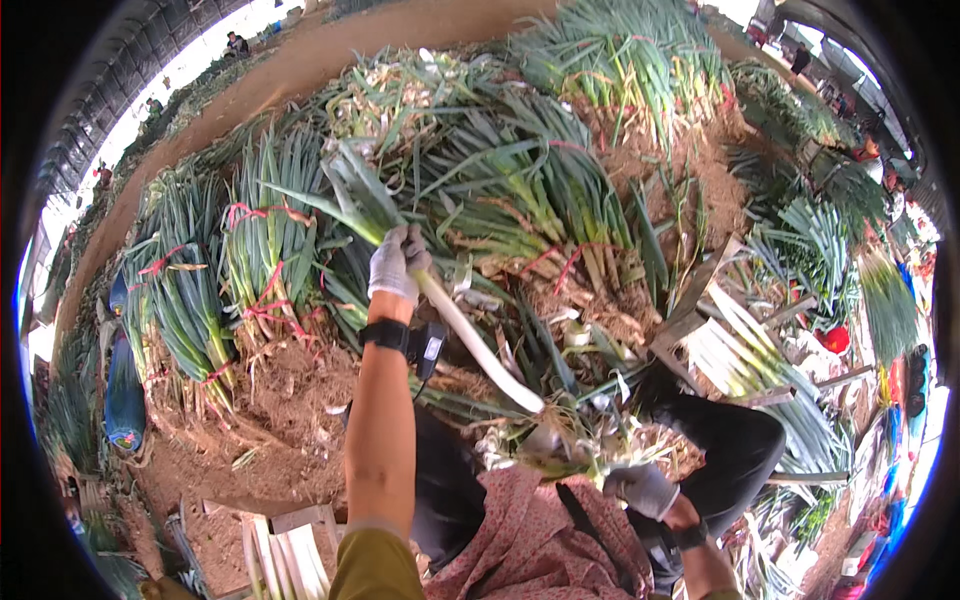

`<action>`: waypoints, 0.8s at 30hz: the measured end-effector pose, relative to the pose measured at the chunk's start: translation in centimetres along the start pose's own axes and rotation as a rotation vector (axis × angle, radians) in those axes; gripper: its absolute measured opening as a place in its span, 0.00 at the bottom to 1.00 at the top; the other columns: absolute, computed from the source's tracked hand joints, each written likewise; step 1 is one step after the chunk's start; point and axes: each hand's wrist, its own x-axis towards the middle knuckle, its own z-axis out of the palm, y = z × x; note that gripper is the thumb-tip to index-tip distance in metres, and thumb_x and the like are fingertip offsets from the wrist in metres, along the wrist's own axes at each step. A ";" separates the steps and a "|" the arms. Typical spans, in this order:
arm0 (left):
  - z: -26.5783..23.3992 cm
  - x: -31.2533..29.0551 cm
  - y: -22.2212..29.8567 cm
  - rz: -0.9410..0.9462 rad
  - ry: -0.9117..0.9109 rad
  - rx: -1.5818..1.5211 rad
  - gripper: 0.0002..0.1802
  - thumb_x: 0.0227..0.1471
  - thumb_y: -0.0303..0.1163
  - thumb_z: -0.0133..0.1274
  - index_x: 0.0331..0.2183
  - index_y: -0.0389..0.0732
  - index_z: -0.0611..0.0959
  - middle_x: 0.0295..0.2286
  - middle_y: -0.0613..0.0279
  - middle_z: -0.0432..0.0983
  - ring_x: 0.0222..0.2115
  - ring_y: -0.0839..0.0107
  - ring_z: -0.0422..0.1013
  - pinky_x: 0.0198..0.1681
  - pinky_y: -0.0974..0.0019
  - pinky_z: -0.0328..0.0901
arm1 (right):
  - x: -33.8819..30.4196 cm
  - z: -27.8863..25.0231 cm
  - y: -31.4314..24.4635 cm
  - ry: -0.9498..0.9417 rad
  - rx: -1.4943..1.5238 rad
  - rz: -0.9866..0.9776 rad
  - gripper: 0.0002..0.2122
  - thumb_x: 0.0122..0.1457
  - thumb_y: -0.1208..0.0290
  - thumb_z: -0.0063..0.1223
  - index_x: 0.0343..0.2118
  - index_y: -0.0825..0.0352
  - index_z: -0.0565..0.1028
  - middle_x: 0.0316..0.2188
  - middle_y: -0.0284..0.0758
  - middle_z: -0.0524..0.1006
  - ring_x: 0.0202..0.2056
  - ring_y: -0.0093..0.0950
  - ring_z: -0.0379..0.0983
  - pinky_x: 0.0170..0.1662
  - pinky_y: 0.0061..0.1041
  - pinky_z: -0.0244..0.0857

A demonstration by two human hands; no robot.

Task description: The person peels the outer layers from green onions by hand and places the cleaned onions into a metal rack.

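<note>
Green leek bundles [265, 250] behind left hand [395, 262], gripped leek [470, 340], trimmed stalks [735, 350] right

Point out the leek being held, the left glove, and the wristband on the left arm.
leek [470, 340], head view, on its white stalk.
left glove [393, 265], head view, on the back of the hand.
wristband [385, 333], head view, on the black strap.

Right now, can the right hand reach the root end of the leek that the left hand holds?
Probably yes. The right hand lies close to the root end of the leek, with only loose trimmings between; the left hand grips the leek higher up.
</note>
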 end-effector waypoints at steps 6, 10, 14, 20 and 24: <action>2.7 -3.0 -0.6 0.118 -0.028 0.210 0.07 0.53 0.33 0.46 0.28 0.41 0.74 0.18 0.69 0.64 0.13 0.80 0.56 0.13 0.75 0.52 | -2.6 -2.7 1.8 0.353 -0.099 0.188 0.20 0.48 0.61 0.58 0.44 0.64 0.72 0.31 0.40 0.77 0.31 0.32 0.74 0.35 0.29 0.67; 6.8 -6.7 -4.3 0.028 -0.080 0.336 0.10 0.50 0.38 0.51 0.30 0.42 0.74 0.18 0.69 0.63 0.13 0.78 0.58 0.13 0.73 0.55 | -1.1 -6.2 -2.6 0.555 -0.339 0.025 0.22 0.43 0.55 0.62 0.40 0.62 0.74 0.50 0.45 0.63 0.46 0.43 0.66 0.48 0.33 0.63; 5.7 -8.0 -5.5 0.008 -0.113 0.330 0.13 0.51 0.42 0.50 0.31 0.42 0.73 0.14 0.69 0.61 0.09 0.77 0.57 0.09 0.70 0.55 | 3.1 -6.3 -6.4 0.361 -0.385 -0.016 0.21 0.51 0.51 0.50 0.27 0.71 0.76 0.51 0.44 0.65 0.43 0.41 0.70 0.42 0.30 0.66; 6.9 -8.1 -8.8 -0.055 -0.200 0.440 0.15 0.53 0.45 0.49 0.33 0.42 0.71 0.14 0.68 0.63 0.06 0.77 0.56 0.07 0.71 0.51 | 5.5 -3.0 -5.8 0.442 -0.421 -0.006 0.25 0.47 0.73 0.52 0.52 0.59 0.66 0.60 0.42 0.51 0.51 0.47 0.63 0.51 0.35 0.61; 8.0 -8.9 -10.1 -0.083 -0.278 0.478 0.14 0.53 0.41 0.48 0.29 0.40 0.69 0.13 0.67 0.63 0.06 0.76 0.57 0.07 0.71 0.53 | 8.3 -0.2 0.0 0.290 -0.756 -0.175 0.29 0.48 0.62 0.54 0.55 0.56 0.61 0.59 0.39 0.52 0.54 0.45 0.58 0.52 0.38 0.59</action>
